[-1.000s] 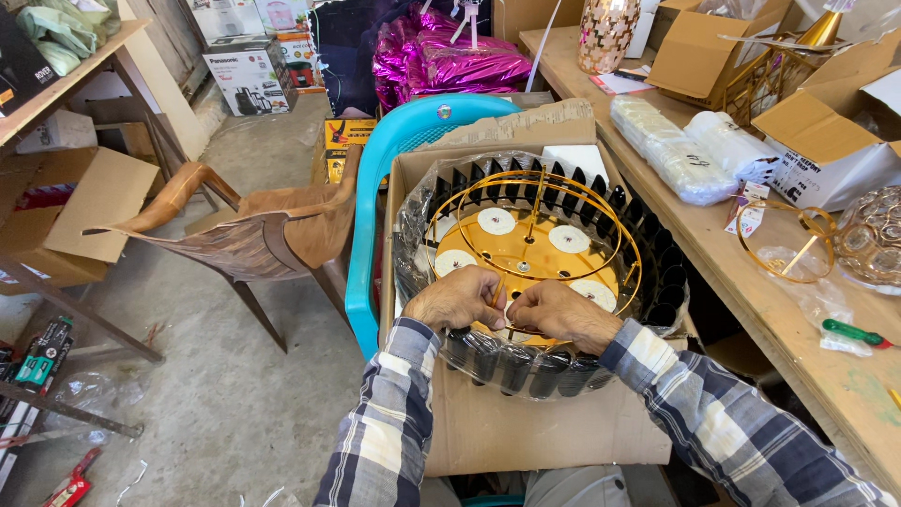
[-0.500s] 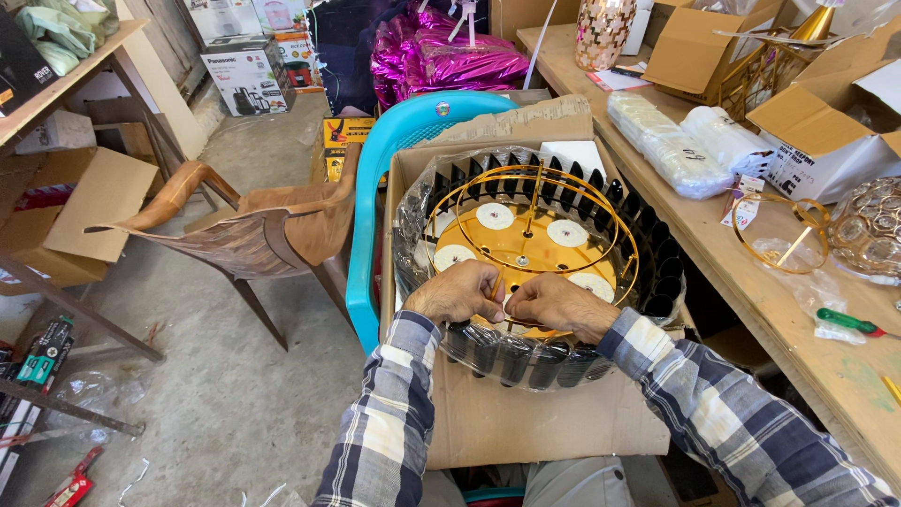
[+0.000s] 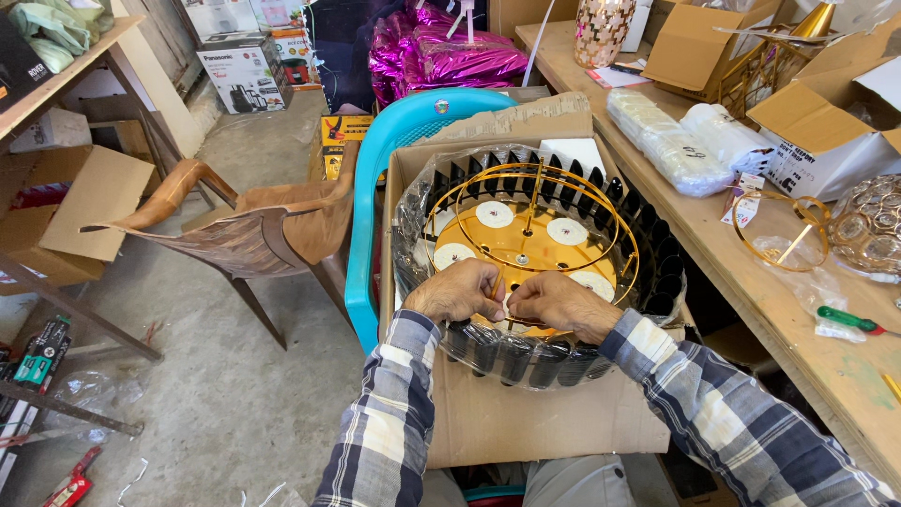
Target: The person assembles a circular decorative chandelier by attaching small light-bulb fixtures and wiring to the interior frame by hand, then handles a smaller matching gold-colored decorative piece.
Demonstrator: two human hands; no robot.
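A round gold chandelier frame (image 3: pixel 535 235) ringed with dark glass pieces wrapped in clear plastic rests on an open cardboard box (image 3: pixel 526 422). My left hand (image 3: pixel 460 289) and my right hand (image 3: pixel 554 300) meet at the near rim of the frame, fingertips pinched together on a small part that I cannot make out. Both wrists lie over the wrapped dark pieces (image 3: pixel 511 352). Several white round discs (image 3: pixel 495 214) sit on the gold base plate.
A turquoise plastic chair (image 3: pixel 375 188) holds the box. A brown chair (image 3: pixel 244 235) stands to the left. On the right, a wooden table (image 3: pixel 807 366) carries wrapped bundles, cardboard boxes, a gold ring (image 3: pixel 779 230) and a green-handled screwdriver (image 3: pixel 849 319). Shelving at far left.
My hands have drawn closer together at the near rim, and the fingertips now touch. The frame and box have stayed put.
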